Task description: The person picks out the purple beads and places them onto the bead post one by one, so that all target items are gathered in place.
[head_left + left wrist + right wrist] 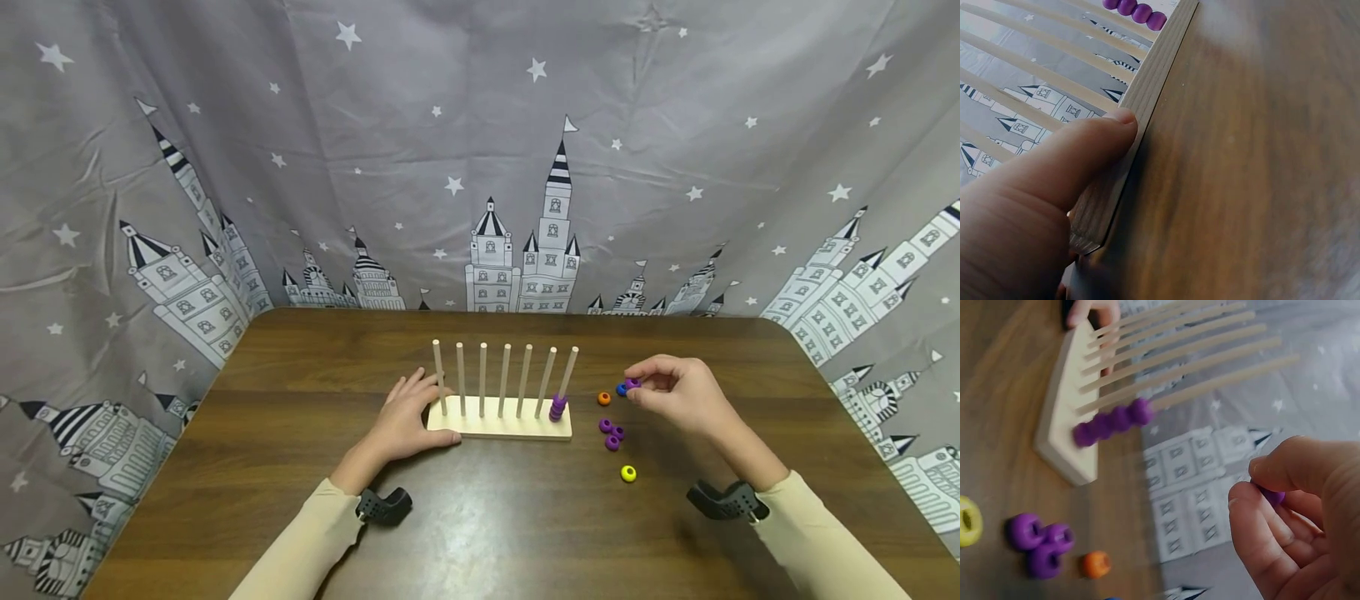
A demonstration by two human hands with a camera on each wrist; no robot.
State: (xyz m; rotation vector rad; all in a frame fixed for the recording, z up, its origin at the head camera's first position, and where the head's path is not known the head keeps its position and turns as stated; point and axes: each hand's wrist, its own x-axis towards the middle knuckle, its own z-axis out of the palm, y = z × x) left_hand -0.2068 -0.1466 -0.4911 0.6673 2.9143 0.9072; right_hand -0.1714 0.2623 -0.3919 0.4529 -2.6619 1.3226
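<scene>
A pale wooden peg stand (498,427) with a row of upright pegs rests on the table. My left hand (405,423) holds its left end, the thumb (1107,134) along the front edge and fingers behind. On the rightmost peg sits a stack of several purple beads (1113,420). My right hand (682,392) pinches a purple bead (1272,495) between thumb and fingertips, to the right of the stand. Close below that hand lie a blue bead (621,389) and an orange bead (603,399).
Three loose purple beads (612,442) cluster right of the stand, with a yellow bead (628,473) nearer the front. The brown wooden table (315,350) ends at a grey curtain (420,150) printed with castles and stars.
</scene>
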